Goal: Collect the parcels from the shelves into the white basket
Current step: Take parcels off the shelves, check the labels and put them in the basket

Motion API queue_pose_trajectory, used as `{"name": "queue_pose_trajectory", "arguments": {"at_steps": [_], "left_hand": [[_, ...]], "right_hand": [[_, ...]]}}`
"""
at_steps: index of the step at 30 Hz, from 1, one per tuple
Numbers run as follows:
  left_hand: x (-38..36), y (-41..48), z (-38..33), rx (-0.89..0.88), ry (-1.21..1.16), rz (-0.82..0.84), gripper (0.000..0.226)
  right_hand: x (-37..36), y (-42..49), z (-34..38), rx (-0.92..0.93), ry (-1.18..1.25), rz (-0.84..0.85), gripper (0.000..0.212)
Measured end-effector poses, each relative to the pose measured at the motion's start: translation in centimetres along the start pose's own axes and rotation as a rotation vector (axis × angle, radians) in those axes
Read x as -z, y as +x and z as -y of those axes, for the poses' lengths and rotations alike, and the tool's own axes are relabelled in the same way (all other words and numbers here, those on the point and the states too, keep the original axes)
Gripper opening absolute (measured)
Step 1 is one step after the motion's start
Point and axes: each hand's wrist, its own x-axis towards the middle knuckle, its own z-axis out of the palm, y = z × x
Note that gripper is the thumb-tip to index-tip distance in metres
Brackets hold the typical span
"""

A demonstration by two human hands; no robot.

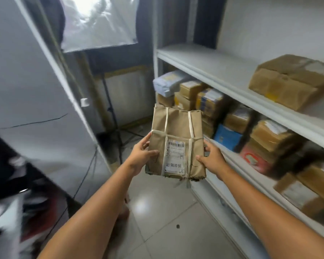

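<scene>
Label (175,157) on the brown parcel (176,126): one text is being shown legibly.
"超期滞留" is being displayed in large dark characters at the lower end of the white label, and a barcode (175,145) is being carried at its top. The small print between them is being lost to blur. The labels on the shelf boxes (292,81) are being blurred beyond reading.

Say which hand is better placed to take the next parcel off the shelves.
Right, probably. The right hand grips the held parcel on its shelf-side edge, close to the boxes on the shelves; the left hand grips the opposite edge, with the parcel between it and the shelves.
</scene>
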Motion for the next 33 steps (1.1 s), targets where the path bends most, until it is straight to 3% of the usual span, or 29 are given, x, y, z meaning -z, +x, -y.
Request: {"name": "queue_pose_trajectory", "arguments": {"at_steps": [6,13,26,33], "left_hand": [[3.8,-4.0,0.3,-0.091,0.043,-0.34,0.078],[0.2,-13.0,3.3,-0.135,0.079,-0.788,0.073],[-7.9,-36.5,12.1,0.052,-0.034,-1.487,0.07],[-7.6,-48.0,16.9,0.117,-0.192,-1.705,0.079]], "right_hand": [[-5.4,3.4,2.1,0.211,0.057,0.267,0.067],[-7.3,2.9,3.3,0.384,0.05,0.658,0.07],[-14.7,-14.2,3.2,0.563,-0.143,1.293,0.075],[-22.6,-25.5,3.8,0.726,-0.233,1.536,0.072]]}}
